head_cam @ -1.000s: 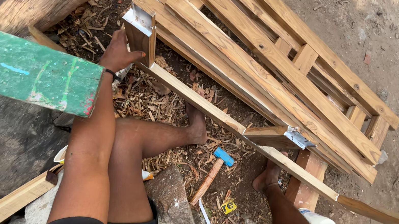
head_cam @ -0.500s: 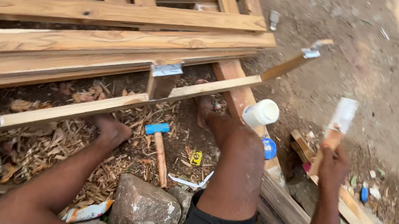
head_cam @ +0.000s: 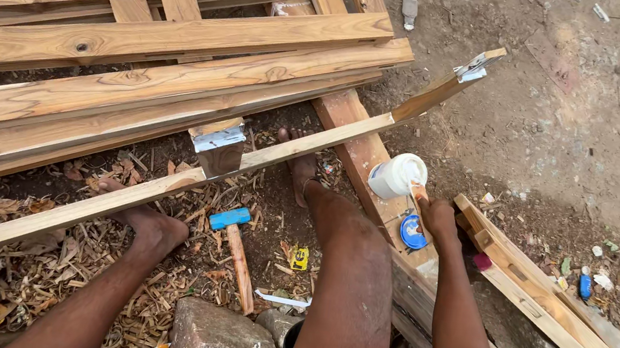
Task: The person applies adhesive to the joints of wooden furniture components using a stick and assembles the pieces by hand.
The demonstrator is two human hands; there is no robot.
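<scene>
My right hand is down by the white plastic jar, fingers closed narrow around a small wooden stick whose tip sits at the jar's mouth. The jar lies tipped on its side on a wooden plank that runs along the ground just past my right foot. The blue round lid lies flat on the same plank, just below my right hand.

My left hand is not in the frame; only my left forearm shows at the lower left, so I cannot tell its state. My left foot rests on wood shavings under the long wooden rail. The rail runs diagonally from lower left to upper right, with a short block stuck up near its middle, capped with pale tape, and more tape at its far end.

A hammer with a blue head and wooden handle lies on the shavings between my legs, near a small yellow item. A grey rock sits at the bottom between my legs. Stacked wooden frames fill the upper left. More wooden strips lie right of my right hand on the dirt.
</scene>
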